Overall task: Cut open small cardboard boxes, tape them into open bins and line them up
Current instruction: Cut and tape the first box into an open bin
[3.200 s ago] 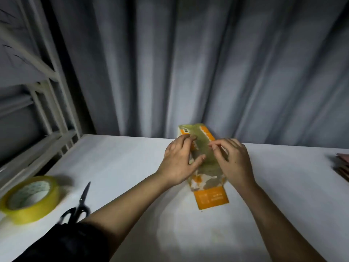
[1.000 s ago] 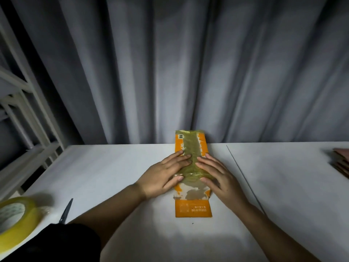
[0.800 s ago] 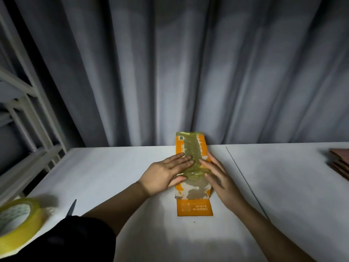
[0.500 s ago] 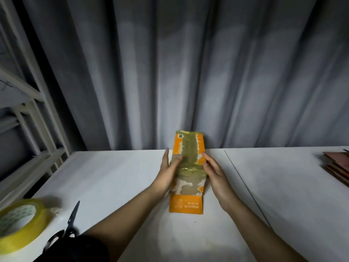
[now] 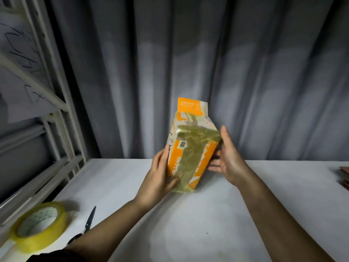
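The left hand [image 5: 158,178] is gripping the box [image 5: 190,148] by its left side, thumb curled over the taped face. The right hand [image 5: 228,159] is cupping the right side, fingers behind it. The box is being held tilted above the table [image 5: 188,233], flap up, before the curtain [image 5: 207,63]. Tape [image 5: 37,225] and scissors [image 5: 85,227] are lying near left.

Left hand [image 5: 160,176] and right hand [image 5: 227,157] raised, fingers curled, palms inward.
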